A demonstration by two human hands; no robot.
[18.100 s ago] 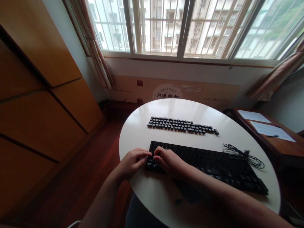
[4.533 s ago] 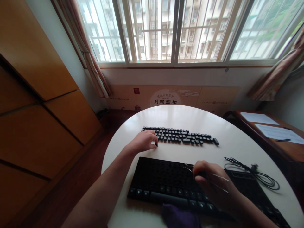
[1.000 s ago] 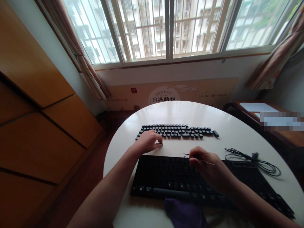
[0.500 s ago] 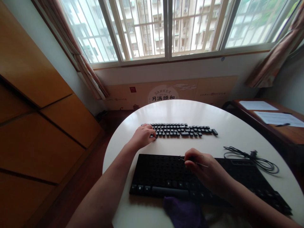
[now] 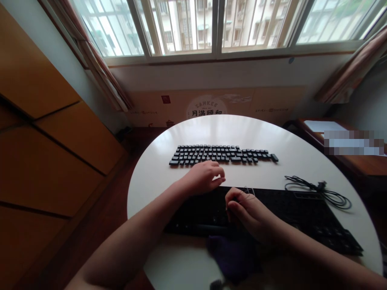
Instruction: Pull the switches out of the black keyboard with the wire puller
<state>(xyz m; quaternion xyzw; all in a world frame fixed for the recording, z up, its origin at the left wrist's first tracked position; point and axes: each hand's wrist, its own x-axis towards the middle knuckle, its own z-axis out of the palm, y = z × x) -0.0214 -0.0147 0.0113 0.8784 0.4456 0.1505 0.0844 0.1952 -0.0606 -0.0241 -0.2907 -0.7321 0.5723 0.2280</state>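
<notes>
A black keyboard [image 5: 302, 213] with most of its keycaps off lies near me on the round white table [image 5: 169, 185]. The removed keycaps [image 5: 223, 154] are laid out in rows beyond it. My left hand [image 5: 205, 177] hovers over the keyboard's far edge, between it and the keycap rows. Its fingers are loosely stretched out to the right and hold nothing. My right hand [image 5: 244, 209] rests on the keyboard's middle, closed on a thin wire keycap puller [image 5: 249, 191] whose loop sticks up past the fingers.
The keyboard's coiled cable [image 5: 317, 191] lies at the right. A purple cloth [image 5: 232, 253] sits at the table's near edge. A wooden side desk [image 5: 356, 165] with papers stands on the right, and wooden cabinets [image 5: 45, 153] on the left. A window is ahead.
My left hand has come back from the keycap rows to the keyboard's far edge, close to my right hand. My right hand has shifted slightly left. The view has tilted down.
</notes>
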